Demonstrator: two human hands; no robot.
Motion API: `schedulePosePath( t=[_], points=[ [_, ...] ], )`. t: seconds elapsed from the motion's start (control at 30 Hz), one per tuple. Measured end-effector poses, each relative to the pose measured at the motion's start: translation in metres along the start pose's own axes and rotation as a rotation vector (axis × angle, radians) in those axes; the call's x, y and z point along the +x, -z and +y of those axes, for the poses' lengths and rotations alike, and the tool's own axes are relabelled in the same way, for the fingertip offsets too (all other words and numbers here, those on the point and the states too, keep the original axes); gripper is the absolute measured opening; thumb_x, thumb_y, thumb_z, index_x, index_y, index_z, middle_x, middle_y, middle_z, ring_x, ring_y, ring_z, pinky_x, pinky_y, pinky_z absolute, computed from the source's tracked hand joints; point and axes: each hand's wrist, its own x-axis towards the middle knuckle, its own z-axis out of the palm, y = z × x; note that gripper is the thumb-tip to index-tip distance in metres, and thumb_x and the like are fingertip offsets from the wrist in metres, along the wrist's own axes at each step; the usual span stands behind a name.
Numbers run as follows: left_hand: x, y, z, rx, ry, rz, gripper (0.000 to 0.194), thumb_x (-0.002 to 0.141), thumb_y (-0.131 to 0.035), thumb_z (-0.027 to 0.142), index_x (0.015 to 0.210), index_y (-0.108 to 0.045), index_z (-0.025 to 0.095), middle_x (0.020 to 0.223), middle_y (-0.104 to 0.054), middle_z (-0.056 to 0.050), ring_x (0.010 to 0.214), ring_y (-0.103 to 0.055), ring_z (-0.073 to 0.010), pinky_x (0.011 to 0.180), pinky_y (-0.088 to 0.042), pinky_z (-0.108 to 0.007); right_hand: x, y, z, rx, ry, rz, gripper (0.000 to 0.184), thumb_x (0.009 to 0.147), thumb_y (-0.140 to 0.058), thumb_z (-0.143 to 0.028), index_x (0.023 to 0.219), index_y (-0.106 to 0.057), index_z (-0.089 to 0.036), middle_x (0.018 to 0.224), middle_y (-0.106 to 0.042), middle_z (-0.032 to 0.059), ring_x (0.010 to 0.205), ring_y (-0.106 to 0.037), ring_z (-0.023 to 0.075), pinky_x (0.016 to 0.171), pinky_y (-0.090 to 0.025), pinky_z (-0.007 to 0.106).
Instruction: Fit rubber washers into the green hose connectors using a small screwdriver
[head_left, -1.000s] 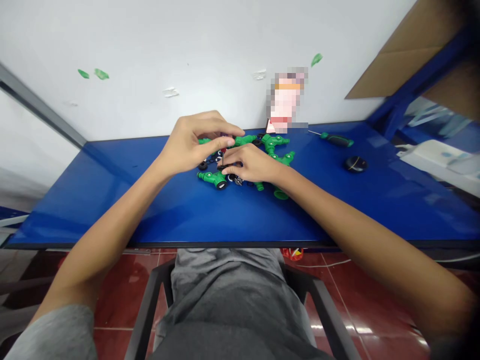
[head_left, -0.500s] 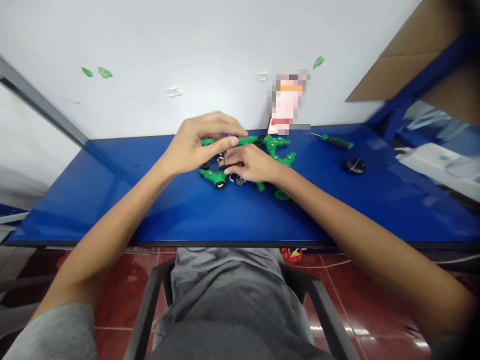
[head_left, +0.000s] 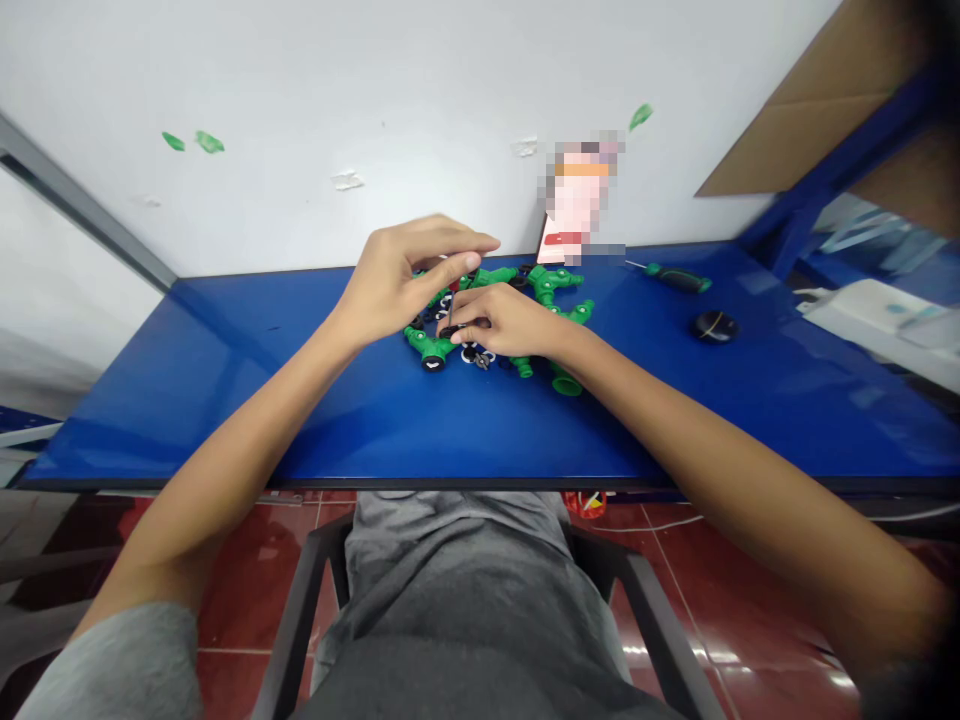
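My left hand (head_left: pixel 409 275) hovers over green Y-shaped hose connectors, its thumb and fingertips pressed together. Whatever lies in that pinch is too small to make out. Just below and to the right, my right hand (head_left: pixel 506 320) is closed on a small black part (head_left: pixel 454 331), and a thin dark upright piece shows beside its fingertips. One green connector (head_left: pixel 429 347) with a black collar rests in front of the fingers. Small black and white rings (head_left: pixel 478 356) lie close by. Another green connector (head_left: pixel 551 283) sits behind my right hand, and further ones are partly covered by it.
On the blue table (head_left: pixel 360 420), a green-and-black screwdriver (head_left: pixel 677 279) and a round black object (head_left: pixel 713 327) with a band lie to the right. A blurred-out pink item (head_left: pixel 574 205) leans on the white wall (head_left: pixel 435 90). Cardboard (head_left: pixel 787 110) stands at the upper right.
My left hand has risen slightly and opened a small gap above my right hand. The front-left green connector has turned and shifted a little. My right hand stays almost in place.
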Motion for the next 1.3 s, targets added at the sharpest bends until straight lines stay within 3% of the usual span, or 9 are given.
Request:
schedulePosePath(
  t=[0.1, 0.27, 0.37, 0.5, 0.6, 0.87, 1.1, 1.3],
  points=[
    [-0.001, -0.004, 0.0, 0.029, 0.018, 0.063, 0.038, 0.1, -0.072, 0.064, 0.119, -0.084, 0.033, 0.112, -0.082, -0.005, 0.111, -0.079, -0.0281, 0.088, -0.068, -0.042, -0.001, 0.001, -0.001, 0.009, -0.001, -0.005, 0.024, 0.1, -0.068, -0.033, 0.106, -0.087, -0.019, 0.107, -0.081, 0.0095, 0.087, -0.071, 0.0226, 0.087, -0.051, 0.036],
    [-0.003, -0.004, -0.001, -0.091, 0.008, -0.026, 0.052, 0.106, -0.061, 0.067, 0.124, -0.081, 0.022, 0.111, -0.083, -0.01, 0.104, -0.08, -0.0253, 0.093, -0.068, -0.042, -0.001, 0.001, 0.0, 0.01, 0.006, -0.007, 0.025, 0.099, -0.067, -0.03, 0.11, -0.087, -0.019, 0.11, -0.081, 0.0104, 0.091, -0.072, 0.0235, 0.091, -0.052, 0.037],
    [-0.002, -0.003, -0.001, -0.077, -0.016, -0.038, 0.052, 0.105, -0.062, 0.068, 0.12, -0.082, 0.023, 0.116, -0.083, -0.011, 0.107, -0.08, -0.0257, 0.094, -0.068, -0.043, -0.001, 0.0, 0.0, 0.002, 0.006, -0.011, 0.025, 0.099, -0.067, -0.029, 0.11, -0.087, -0.018, 0.108, -0.08, 0.0099, 0.089, -0.072, 0.0228, 0.089, -0.052, 0.036],
    [0.0, -0.005, -0.004, 0.025, -0.004, 0.101, 0.044, 0.101, -0.069, 0.068, 0.113, -0.085, 0.029, 0.114, -0.083, -0.008, 0.106, -0.08, -0.0272, 0.089, -0.067, -0.043, -0.001, 0.0, -0.001, -0.006, -0.001, -0.004, 0.025, 0.099, -0.067, -0.029, 0.11, -0.087, -0.017, 0.106, -0.079, 0.01, 0.086, -0.07, 0.0221, 0.087, -0.051, 0.036],
    [0.001, -0.008, -0.008, 0.028, 0.029, 0.157, 0.047, 0.099, -0.071, 0.069, 0.116, -0.084, 0.027, 0.109, -0.083, -0.008, 0.102, -0.08, -0.0266, 0.086, -0.068, -0.041, -0.001, -0.001, -0.001, -0.008, -0.016, -0.01, 0.025, 0.099, -0.069, -0.031, 0.111, -0.087, -0.019, 0.106, -0.078, 0.0091, 0.085, -0.069, 0.021, 0.085, -0.05, 0.034],
    [-0.002, -0.009, 0.002, -0.102, -0.013, -0.016, 0.051, 0.107, -0.061, 0.064, 0.115, -0.083, 0.019, 0.106, -0.085, -0.01, 0.099, -0.081, -0.0225, 0.09, -0.069, -0.037, -0.002, -0.005, 0.001, -0.034, 0.042, 0.009, 0.021, 0.101, -0.071, -0.028, 0.112, -0.086, -0.018, 0.11, -0.081, 0.0107, 0.092, -0.072, 0.0229, 0.087, -0.051, 0.034],
    [-0.003, -0.01, -0.007, -0.031, -0.049, 0.135, 0.033, 0.098, -0.079, 0.057, 0.114, -0.086, 0.029, 0.105, -0.081, -0.006, 0.104, -0.079, -0.0233, 0.082, -0.068, -0.035, -0.002, -0.005, 0.0, -0.011, 0.036, -0.009, 0.023, 0.103, -0.069, -0.028, 0.114, -0.085, -0.017, 0.107, -0.081, 0.0105, 0.087, -0.07, 0.021, 0.085, -0.05, 0.033],
    [-0.008, -0.01, -0.008, -0.145, 0.007, 0.038, 0.045, 0.107, -0.066, 0.058, 0.126, -0.08, 0.02, 0.106, -0.083, -0.01, 0.097, -0.08, -0.021, 0.087, -0.069, -0.036, -0.002, -0.004, -0.001, -0.032, 0.036, -0.011, 0.023, 0.103, -0.068, -0.028, 0.115, -0.085, -0.016, 0.105, -0.08, 0.0105, 0.088, -0.069, 0.0216, 0.085, -0.049, 0.034]
  ],
)
